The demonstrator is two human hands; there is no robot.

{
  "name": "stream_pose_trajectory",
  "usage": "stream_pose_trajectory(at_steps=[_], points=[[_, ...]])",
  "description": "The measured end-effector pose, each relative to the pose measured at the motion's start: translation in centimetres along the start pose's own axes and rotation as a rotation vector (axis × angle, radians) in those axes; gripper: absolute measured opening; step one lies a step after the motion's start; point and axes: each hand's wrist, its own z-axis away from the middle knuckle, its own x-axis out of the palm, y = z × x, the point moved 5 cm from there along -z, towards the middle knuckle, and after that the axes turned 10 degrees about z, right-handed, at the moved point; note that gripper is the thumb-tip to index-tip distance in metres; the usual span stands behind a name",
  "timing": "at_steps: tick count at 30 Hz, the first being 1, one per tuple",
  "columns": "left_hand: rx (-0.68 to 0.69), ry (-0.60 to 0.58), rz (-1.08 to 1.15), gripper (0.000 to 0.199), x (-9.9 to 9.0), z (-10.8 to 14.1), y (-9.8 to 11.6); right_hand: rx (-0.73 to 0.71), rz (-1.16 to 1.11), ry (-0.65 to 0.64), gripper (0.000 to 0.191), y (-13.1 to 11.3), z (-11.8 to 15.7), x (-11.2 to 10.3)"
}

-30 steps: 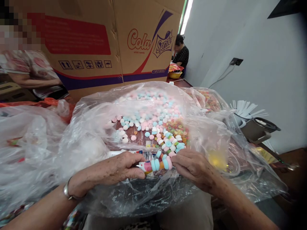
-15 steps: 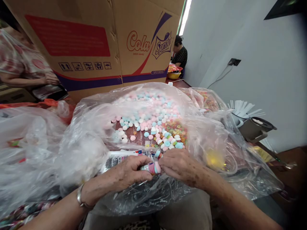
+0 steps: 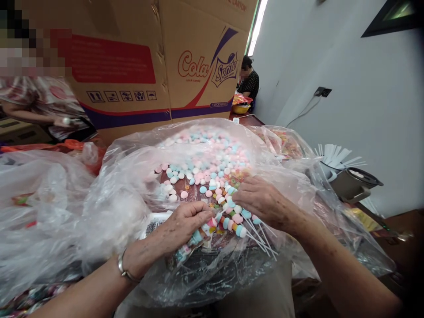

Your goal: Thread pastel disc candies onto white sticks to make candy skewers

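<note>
- Shifted since the earlier frames: the right hand has left the left hand's side and reached forward and to the right, and white sticks now show below it.
- Nearest, a metal bangle circles the left wrist, above a lap partly covered by clear plastic.
- The left hand pinches a wrapped candy stick between thumb and fingers; the wrapper slants down to the left, over the plastic.
- Just right of it lie candy skewers, pink, blue, white and orange pieces threaded in rows, their sticks fanned toward the lower right.
- The right hand's fingers are bent and close together over the upper end of these skewers; whether they grip one, I cannot tell.
- Beyond, loose round candies are heaped on and under the crumpled clear plastic, with small ring candies near the right fingers.
- To the right stand a grey pitcher and a bundle of white strips.
- Behind the heap, a large carton printed "Cola" and "Sprite" stands upright.
- Left of the carton is a person in a patterned shirt.
- Farthest, a second person in dark clothing is near a yellow basin on the desk.
</note>
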Motion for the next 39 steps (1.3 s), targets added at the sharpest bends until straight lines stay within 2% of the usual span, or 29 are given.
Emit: stream_pose_trajectory(at_steps=[2, 6, 9, 10, 12, 13, 15, 17, 18, 21, 25, 28, 30, 31, 33, 34, 36, 39], points=[[-0.001, 0.04, 0.054, 0.034, 0.3, 0.0, -0.3, -0.017, -0.062, -0.011, 0.034, -0.8, -0.2, 0.7], [-0.074, 0.05, 0.046, 0.029, 0.9, 0.2, -1.4, -0.054, -0.15, -0.022, 0.031, -2.8, -0.6, 2.6], [-0.079, 0.078, 0.024, 0.03, 0.7, 0.3, -1.7, -0.035, -0.194, 0.032, 0.032, -3.3, -0.6, 3.3], [-0.083, 0.1, 0.026, 0.031, 0.6, 0.3, -1.6, 0.03, -0.234, 0.076, 0.03, -3.1, -0.6, 3.3], [-0.058, 0.171, 0.026, 0.032, 0.3, 0.2, -1.1, 0.285, -0.367, 0.193, 0.021, -2.5, -0.4, 3.2], [-0.015, 0.214, 0.013, 0.032, 0.2, 0.2, -0.6, 0.446, -0.464, 0.241, 0.018, -2.2, -0.2, 3.4], [0.142, 0.292, -0.052, 0.03, 0.1, 0.2, 0.8, 0.697, -0.702, 0.251, 0.027, -2.6, 0.2, 4.6], [0.285, 0.318, -0.132, 0.028, 0.4, 0.2, 1.9, 0.778, -0.905, 0.186, 0.028, -4.0, -0.1, 6.0], [0.309, 0.315, -0.141, 0.026, 0.6, 0.2, 2.1, 0.79, -0.958, 0.17, 0.025, -4.6, -0.2, 6.5], [0.219, 0.244, 0.058, 0.021, 0.8, 0.0, 1.0, 0.842, -0.993, 0.262, 0.024, -5.3, -0.2, 7.0], [0.095, 0.106, 0.321, 0.029, 1.0, 0.0, -0.6, 0.832, -0.999, 0.408, 0.02, -5.2, 0.2, 6.8], [0.02, 0.12, 0.457, 0.031, 1.1, 0.1, -1.3, 0.86, -1.099, 0.439, 0.015, -5.1, 0.5, 7.2], [-0.049, 0.118, 0.561, 0.03, 1.3, 0.1, -1.6, 0.894, -1.28, 0.399, 0.018, -5.1, 0.7, 8.0], [-0.097, 0.086, 0.588, 0.027, 1.5, 0.1, -1.7, 0.88, -1.372, 0.339, 0.024, -5.2, 0.7, 8.4], [-0.233, -0.04, 0.6, 0.018, 2.1, 0.2, -2.1, 0.783, -1.443, 0.202, 0.03, -5.4, 0.7, 8.7], [-0.307, -0.11, 0.603, 0.016, 2.3, 0.3, -2.4, 0.721, -1.398, 0.165, 0.026, -5.4, 0.8, 8.6], [-0.406, -0.221, 0.626, 0.02, 2.6, 0.4, -2.7, 0.622, -1.198, 0.202, 0.012, -5.1, 1.2, 7.8], [-0.399, -0.333, 0.672, 0.032, 2.7, 0.6, -2.5, 0.588, -0.965, 0.327, 0.016, -5.1, 1.7, 6.8]])
